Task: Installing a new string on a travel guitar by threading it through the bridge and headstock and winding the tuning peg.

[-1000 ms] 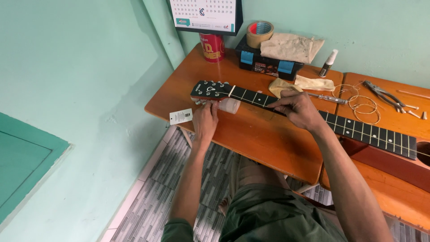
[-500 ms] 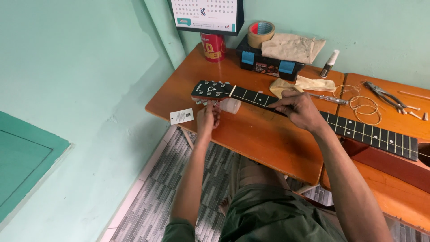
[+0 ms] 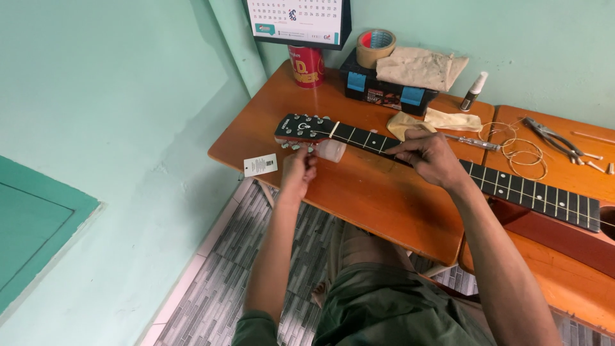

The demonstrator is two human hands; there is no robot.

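A guitar lies across the wooden table (image 3: pixel 359 192), its dark headstock (image 3: pixel 301 127) pointing left and its black fretboard (image 3: pixel 532 192) running right. My left hand (image 3: pixel 298 168) pinches a tuning peg on the near edge of the headstock. My right hand (image 3: pixel 428 156) rests on the neck near the first frets, fingertips pressing on the fretboard. Whether a string is under the fingers cannot be made out. A small white block sits under the neck by the nut.
A white tag (image 3: pixel 260 165) lies at the table's near left edge. At the back stand a red tin (image 3: pixel 307 65), a black box (image 3: pixel 384 86) with a tape roll (image 3: pixel 375 47) and cloth, and a small spray bottle (image 3: pixel 474 91). Coiled strings (image 3: pixel 522 150) and pliers (image 3: pixel 554 136) lie right.
Both hands stay in the same places on the guitar; the left hand's fingers shift slightly at the tuning peg.
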